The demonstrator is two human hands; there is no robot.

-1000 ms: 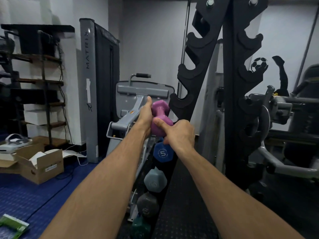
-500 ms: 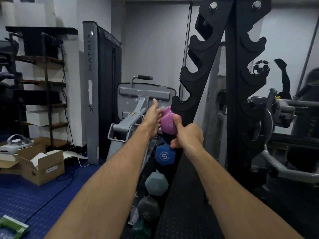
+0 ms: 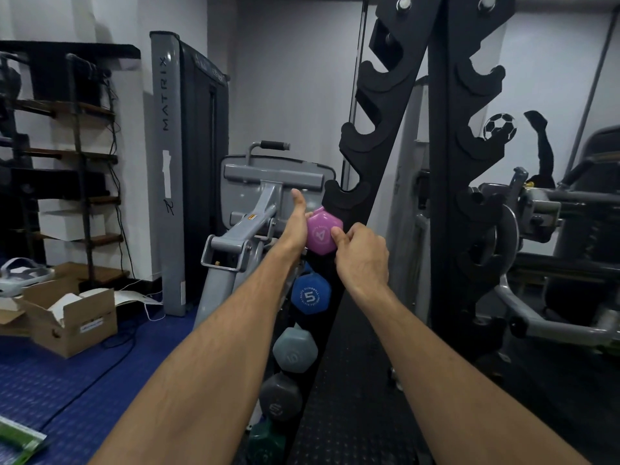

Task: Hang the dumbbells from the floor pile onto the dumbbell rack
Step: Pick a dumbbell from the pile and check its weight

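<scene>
**Purple dumbbell held at the rack's notched upright**

The purple dumbbell [image 3: 322, 233] shows its hexagonal end face, smooth and matte with a pale printed 4, and sits against the left upright of the black dumbbell rack [image 3: 379, 135], just under one of its curved hook-shaped cradles. Both hands are on it. The left hand [image 3: 297, 226] lies along its left side with the thumb pointing up; its other fingers are hidden behind the weight, so whether that grip closes around the weight cannot be told. The right hand [image 3: 360, 255] has its fingers curled and its thumb pressed on the lower right of the purple face, a holding grip.

Directly below, more hex-ended dumbbells sit in a descending line on the same upright: a blue one [image 3: 310, 295] marked 5, a pale grey-blue one [image 3: 295, 350], a dark grey one [image 3: 280, 397] and a dark green one [image 3: 266, 437] at the bottom.

The rack's second upright [image 3: 453, 162] stands to the right, with matching scalloped cradles. Behind the hands is a grey metal gym machine [image 3: 268, 182]. On the blue textured floor mat [image 3: 50, 391] at left rests an open cardboard box [image 3: 72, 322].
</scene>
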